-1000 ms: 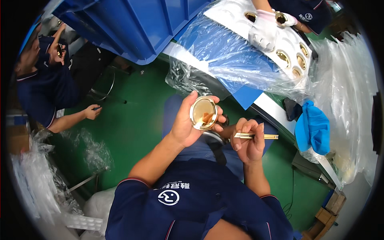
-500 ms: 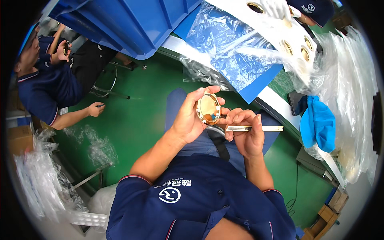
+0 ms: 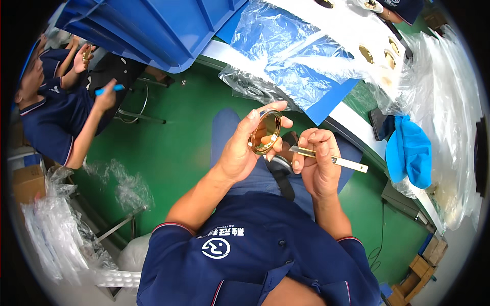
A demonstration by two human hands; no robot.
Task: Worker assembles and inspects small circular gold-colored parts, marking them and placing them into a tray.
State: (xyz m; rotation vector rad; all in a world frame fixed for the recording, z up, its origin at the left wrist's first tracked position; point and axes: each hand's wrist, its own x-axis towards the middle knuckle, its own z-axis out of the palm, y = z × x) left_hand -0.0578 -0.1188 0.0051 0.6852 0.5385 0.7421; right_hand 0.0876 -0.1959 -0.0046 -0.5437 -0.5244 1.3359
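Observation:
My left hand (image 3: 240,148) grips a shiny gold-coloured metal ring (image 3: 265,132) by its rim, tilted upright above my lap. Its bore looks reflective, and my fingers cover part of the edge. To its right, my right hand (image 3: 321,166) pinches a slim utility knife (image 3: 349,163) between thumb and fingers. The blade end points left at the ring, with a small gap between them. The knife's pale handle sticks out past my thumb to the right.
A large blue crate (image 3: 138,30) stands at the upper left. On the bench lie clear plastic film (image 3: 286,43), a white board with gold rings (image 3: 366,54), and a blue cloth cap (image 3: 408,153). A co-worker (image 3: 61,120) sits at the left. Crumpled plastic (image 3: 61,229) is at the lower left.
My right hand has drawn slightly away from the ring, and the knife now slants down to the right. The ring has turned in my left hand. The co-worker's lower hand has risen with a blue tool.

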